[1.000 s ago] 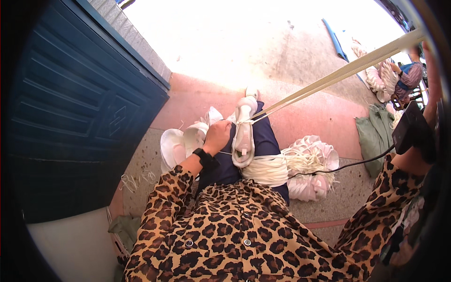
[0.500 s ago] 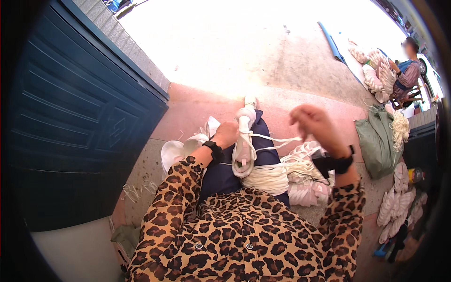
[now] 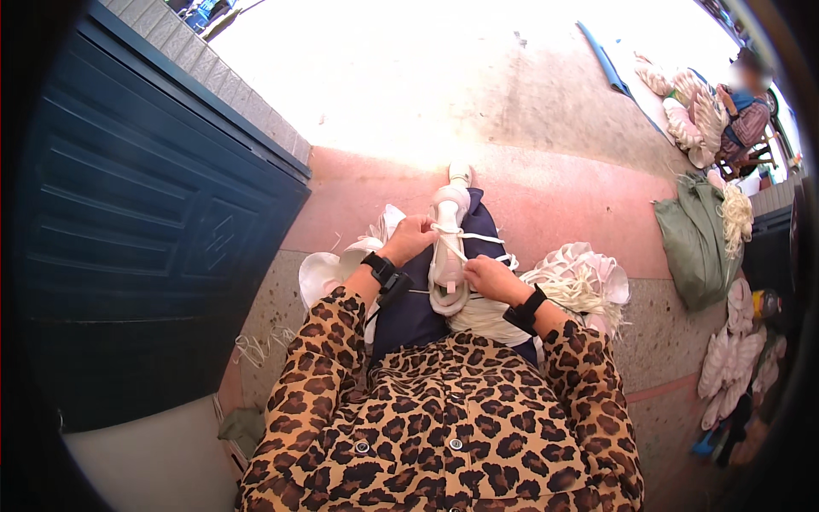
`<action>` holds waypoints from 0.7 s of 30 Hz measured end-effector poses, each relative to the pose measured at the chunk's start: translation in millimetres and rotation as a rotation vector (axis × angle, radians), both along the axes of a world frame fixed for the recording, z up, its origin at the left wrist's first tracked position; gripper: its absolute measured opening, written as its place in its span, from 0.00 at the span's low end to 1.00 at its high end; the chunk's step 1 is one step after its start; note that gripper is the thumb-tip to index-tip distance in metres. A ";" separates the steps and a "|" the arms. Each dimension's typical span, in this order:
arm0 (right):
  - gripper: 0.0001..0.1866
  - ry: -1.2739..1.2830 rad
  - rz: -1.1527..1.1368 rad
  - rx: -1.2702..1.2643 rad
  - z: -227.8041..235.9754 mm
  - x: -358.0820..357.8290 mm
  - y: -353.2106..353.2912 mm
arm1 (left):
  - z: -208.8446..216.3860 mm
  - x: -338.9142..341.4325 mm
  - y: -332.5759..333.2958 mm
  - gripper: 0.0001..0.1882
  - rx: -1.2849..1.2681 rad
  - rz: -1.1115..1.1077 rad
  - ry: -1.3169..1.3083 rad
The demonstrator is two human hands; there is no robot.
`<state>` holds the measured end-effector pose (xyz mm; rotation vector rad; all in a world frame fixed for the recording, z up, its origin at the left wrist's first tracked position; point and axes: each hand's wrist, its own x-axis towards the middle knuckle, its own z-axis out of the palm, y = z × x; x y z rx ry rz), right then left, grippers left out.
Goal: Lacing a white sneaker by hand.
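Note:
A pale white-and-pink shoe (image 3: 449, 256) lies lengthwise over my dark-trousered lap, its toe pointing away from me. White shoelace crosses its front opening. At the shoe's left edge, my left hand (image 3: 409, 239) pinches the shoelace (image 3: 465, 234) with thumb and fingertips. Beside the right edge, lower down, my right hand (image 3: 496, 280) is closed with its fingertips on a lace strand. A thick bundle of cream laces (image 3: 488, 321) rests on my right thigh, partly under my right hand and wrist.
White-and-pink shoe pieces (image 3: 589, 273) with laces are heaped to my right; more pale pieces (image 3: 320, 275) lie left. A dark blue door (image 3: 171, 222) stands at left. At right are a green sack (image 3: 701, 247) and strung shoe pieces (image 3: 729, 367). A person (image 3: 751, 119) sits beyond.
My right hand, earlier raised out to the right with a blurred motion, has come in to the shoe's right edge. My left hand stays at the shoe's left side, its fingers now on the lace.

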<state>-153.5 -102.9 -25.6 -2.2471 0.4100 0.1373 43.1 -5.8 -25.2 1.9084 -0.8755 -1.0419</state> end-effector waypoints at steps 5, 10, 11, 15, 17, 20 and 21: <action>0.10 -0.163 -0.070 0.096 -2.1 1.3 4.2 | 6.8 -6.3 -1.5 0.12 -0.020 0.063 0.091; 0.10 -0.336 -0.132 0.127 3.4 16.2 13.5 | 3.9 -7.5 -3.2 0.09 -0.025 0.000 -0.160; 0.10 -0.339 -0.156 0.100 3.0 19.1 14.5 | 5.2 -11.0 -4.5 0.06 -0.048 -0.124 -0.540; 0.11 -0.226 -0.201 0.307 6.6 23.5 13.3 | 6.6 -22.6 -7.2 0.04 -0.224 -0.229 -1.046; 0.12 0.079 -0.270 0.813 19.2 18.5 12.5 | 0.7 -23.5 -6.6 0.03 -0.231 -0.172 -0.970; 0.13 0.154 -0.189 1.046 20.1 12.0 16.0 | -6.4 -18.8 -5.3 0.06 -0.263 -0.070 -0.787; 0.13 0.154 -0.191 1.047 21.2 8.6 16.4 | -6.3 -15.9 -5.6 0.09 -0.287 -0.027 -0.681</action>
